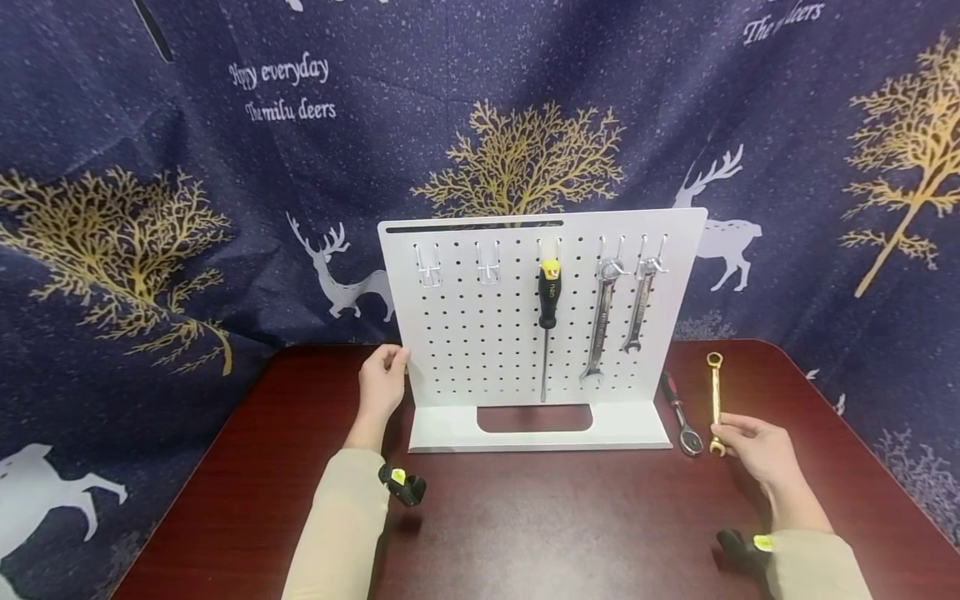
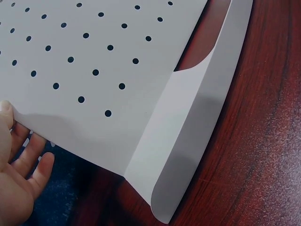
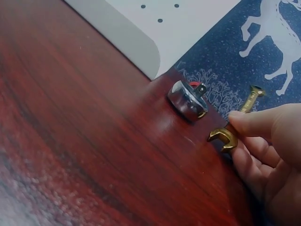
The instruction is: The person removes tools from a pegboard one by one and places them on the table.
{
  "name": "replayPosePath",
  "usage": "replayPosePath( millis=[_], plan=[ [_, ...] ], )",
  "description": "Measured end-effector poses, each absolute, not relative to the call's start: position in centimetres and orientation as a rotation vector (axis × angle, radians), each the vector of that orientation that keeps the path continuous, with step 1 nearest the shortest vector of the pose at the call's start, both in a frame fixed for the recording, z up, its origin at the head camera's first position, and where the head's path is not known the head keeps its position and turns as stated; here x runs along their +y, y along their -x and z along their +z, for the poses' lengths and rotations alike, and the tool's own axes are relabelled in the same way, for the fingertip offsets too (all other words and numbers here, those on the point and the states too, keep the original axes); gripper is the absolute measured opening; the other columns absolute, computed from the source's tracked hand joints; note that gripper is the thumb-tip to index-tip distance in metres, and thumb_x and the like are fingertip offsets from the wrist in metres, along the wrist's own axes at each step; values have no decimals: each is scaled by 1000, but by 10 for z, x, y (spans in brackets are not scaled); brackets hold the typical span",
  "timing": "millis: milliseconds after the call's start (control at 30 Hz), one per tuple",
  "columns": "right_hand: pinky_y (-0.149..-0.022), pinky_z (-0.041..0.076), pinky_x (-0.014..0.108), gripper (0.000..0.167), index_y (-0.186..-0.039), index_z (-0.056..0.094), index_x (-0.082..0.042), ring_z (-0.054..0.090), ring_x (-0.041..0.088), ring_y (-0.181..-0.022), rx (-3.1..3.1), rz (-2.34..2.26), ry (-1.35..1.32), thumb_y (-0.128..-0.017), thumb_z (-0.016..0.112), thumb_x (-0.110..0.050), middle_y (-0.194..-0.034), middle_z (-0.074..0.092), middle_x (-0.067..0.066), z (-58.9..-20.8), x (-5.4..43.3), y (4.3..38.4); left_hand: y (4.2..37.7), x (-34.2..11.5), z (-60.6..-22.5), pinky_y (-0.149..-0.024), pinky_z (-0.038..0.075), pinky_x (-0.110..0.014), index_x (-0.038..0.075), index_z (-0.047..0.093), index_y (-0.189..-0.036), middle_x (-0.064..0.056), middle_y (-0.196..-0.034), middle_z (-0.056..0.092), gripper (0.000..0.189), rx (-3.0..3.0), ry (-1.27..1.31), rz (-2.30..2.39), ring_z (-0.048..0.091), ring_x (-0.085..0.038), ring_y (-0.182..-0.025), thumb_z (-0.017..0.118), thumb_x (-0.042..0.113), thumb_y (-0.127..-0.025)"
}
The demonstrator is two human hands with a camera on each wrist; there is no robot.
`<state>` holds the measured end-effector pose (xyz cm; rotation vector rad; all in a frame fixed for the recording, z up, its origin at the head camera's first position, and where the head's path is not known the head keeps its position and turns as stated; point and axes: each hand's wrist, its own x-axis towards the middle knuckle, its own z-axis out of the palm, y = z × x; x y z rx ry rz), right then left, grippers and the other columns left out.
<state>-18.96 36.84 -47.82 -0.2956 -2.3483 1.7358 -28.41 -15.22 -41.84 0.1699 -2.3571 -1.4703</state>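
At its left edge, the white pegboard [image 1: 487, 350] is gripped by my left hand [image 1: 382, 383], thumb on the front face and fingers behind. My right hand [image 1: 761, 454] pinches a gold combination wrench [image 1: 715, 387] near its open end, with the ring end pointing away from me. In the right wrist view the wrench's open jaw [image 3: 225, 139] sticks out below the thumb. Just left of that wrench lies a ratchet handle [image 1: 681, 417] with a red and black grip. A screwdriver [image 1: 549, 300], a large silver wrench [image 1: 601, 325] and a smaller silver wrench [image 1: 640, 308] hang on the board.
Two hooks on the board's left half, the outer hook [image 1: 429, 267] and the inner hook [image 1: 488, 265], hold nothing. The board stands on a dark red table [image 1: 555, 517]. A blue printed cloth [image 1: 360, 167] hangs behind it.
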Motion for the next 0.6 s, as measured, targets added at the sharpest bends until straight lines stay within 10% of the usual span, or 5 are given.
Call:
replayPosePath(
  millis=[167, 300, 400, 600],
  plan=[
    [-58, 51, 15, 18, -83, 67, -31, 61, -5, -61, -2411, 1675, 288, -87, 67, -13, -64, 62, -28, -479, 370, 190, 284, -152, -419, -79, 51, -39, 3, 63, -103, -18, -101, 67, 25, -2356, -175, -1484, 64, -28, -90, 55, 26, -97],
    [-59, 50, 15, 17, -98, 70, -2, 61, -4, -62, -2500, 1578, 277, -87, 67, -14, -66, 62, -27, -480, 372, 191, 285, -151, -419, -80, 52, -40, 3, 62, -104, -18, -103, 67, 25, -2358, -171, -1494, 64, -28, -92, 54, 26, -97],
    [-59, 51, 17, 41, -111, 57, 19, 61, -4, -63, -2577, 1505, 265, -88, 66, -14, -72, 68, -13, -479, 373, 192, 284, -151, -418, -81, 52, -40, 3, 62, -104, -18, -104, 67, 26, -2359, -163, -1497, 64, -28, -92, 54, 26, -97],
    [-60, 53, 20, 45, -115, 54, 21, 59, -5, -66, -2722, 1360, 235, -89, 64, -15, -91, 70, 21, -476, 373, 196, 284, -152, -417, -79, 52, -40, 2, 62, -103, -18, -101, 67, 26, -2362, -155, -1486, 64, -28, -91, 54, 27, -97]
  ],
)
